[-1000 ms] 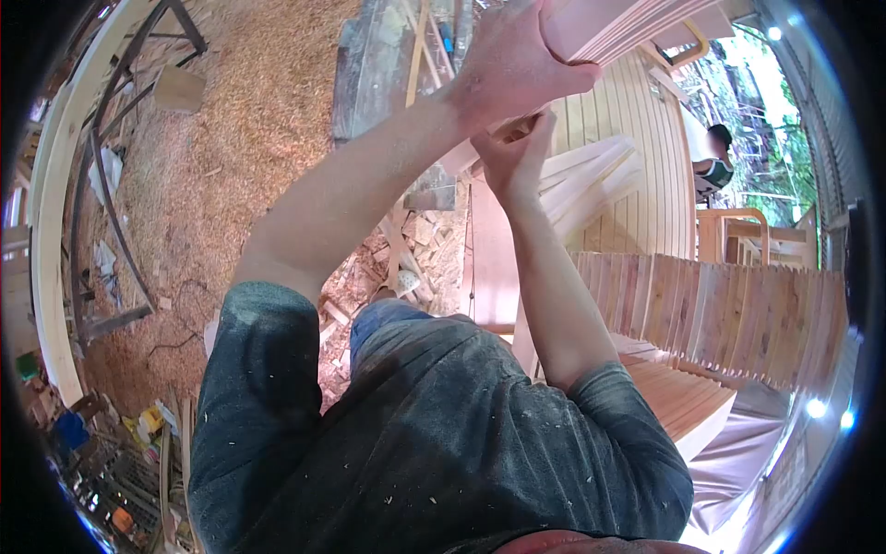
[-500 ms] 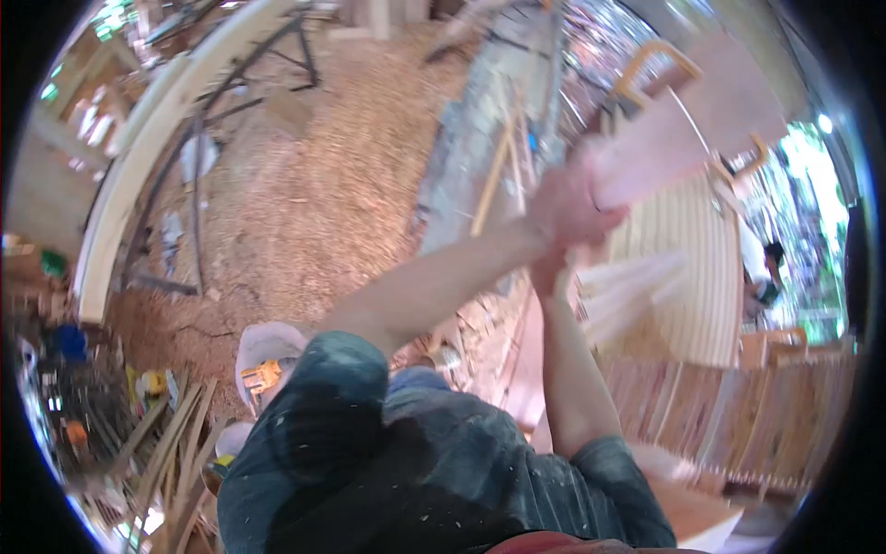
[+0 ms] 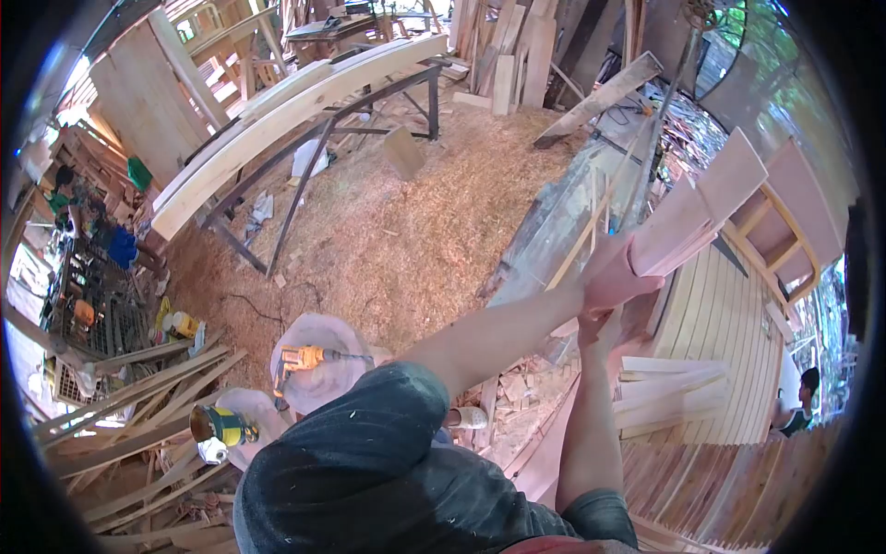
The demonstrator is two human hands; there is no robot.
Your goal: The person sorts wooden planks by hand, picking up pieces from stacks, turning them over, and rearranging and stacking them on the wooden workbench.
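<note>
My left hand [image 3: 616,272] is wrapped around a few thin, pale wooden boards [image 3: 678,226], which slant up to the right, away from my body. Just below it, my right hand [image 3: 598,329] is closed at the near end of the boards, its fingers partly hidden. Behind the boards lies a slatted wooden surface [image 3: 720,319]. Several short pale wood pieces [image 3: 669,392] rest on that surface beside my right forearm.
An orange drill [image 3: 305,358] lies on a round pale stool top [image 3: 318,332]. Long beams [image 3: 295,129] rest on a metal frame at the left. Shavings [image 3: 415,249] cover the floor. Wood strips [image 3: 138,406] lie lower left; a framed panel [image 3: 775,235] stands right. Another person [image 3: 805,402] is far right.
My view has turned left and upward, showing more of the far workshop. The boards, still in my hands, sit lower in view and are less blurred.
</note>
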